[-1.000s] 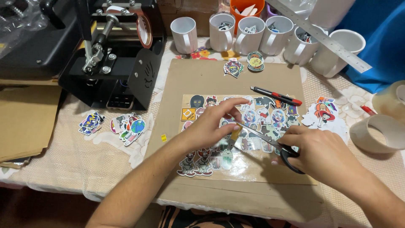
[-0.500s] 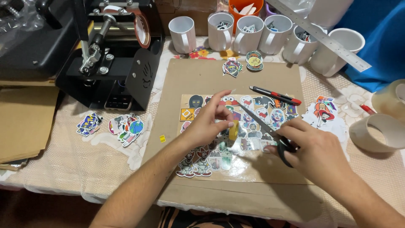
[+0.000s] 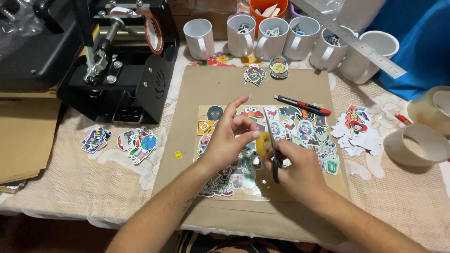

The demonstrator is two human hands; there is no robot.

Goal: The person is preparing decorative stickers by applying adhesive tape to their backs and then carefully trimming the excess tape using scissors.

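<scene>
The right hand (image 3: 300,171) grips scissors (image 3: 273,150), cutting a small yellow sticker (image 3: 262,140) pinched in the left hand (image 3: 229,143) fingers mid-desk. Cut stickers (image 3: 356,131) pile near the desk's right edge; many on the sheet (image 3: 281,131) look uncut, I think.

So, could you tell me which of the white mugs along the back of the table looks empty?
The leftmost mug, standing apart beside the black press. Nothing shows inside it, while the mugs to its right hold paper cut-outs.
</scene>
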